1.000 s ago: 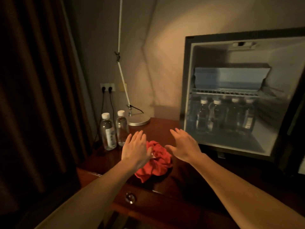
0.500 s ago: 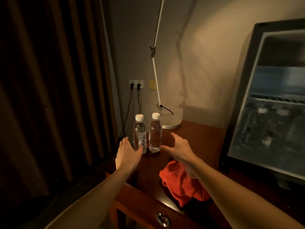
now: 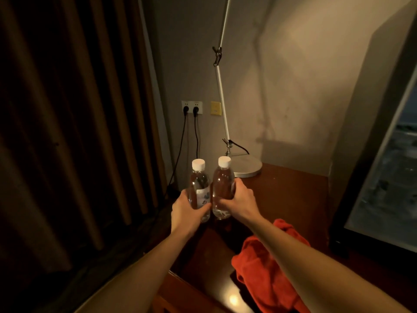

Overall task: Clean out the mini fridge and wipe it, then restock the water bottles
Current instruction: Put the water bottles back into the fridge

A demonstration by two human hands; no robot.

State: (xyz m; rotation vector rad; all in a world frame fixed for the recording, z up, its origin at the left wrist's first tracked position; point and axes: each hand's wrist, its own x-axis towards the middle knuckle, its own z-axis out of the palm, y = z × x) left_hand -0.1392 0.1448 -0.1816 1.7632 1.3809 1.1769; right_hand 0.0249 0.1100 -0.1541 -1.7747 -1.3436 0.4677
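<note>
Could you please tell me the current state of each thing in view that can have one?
Left bottle: capped, upright, held by the left hand.
Right bottle: capped, upright, held by the right hand.
Red cloth: crumpled, lying loose on the wooden table.
Mini fridge: door open, inside blurred.
Wall socket: two plugs in.
Desk lamp: head out of view, cannot tell if lit.

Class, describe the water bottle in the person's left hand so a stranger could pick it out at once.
Start at the desk lamp's round silver base on the wooden desk. Just left of it stand two clear, white-capped bottles. The one meant is the left bottle, gripped by the left hand; only it shows a white printed label.
</note>
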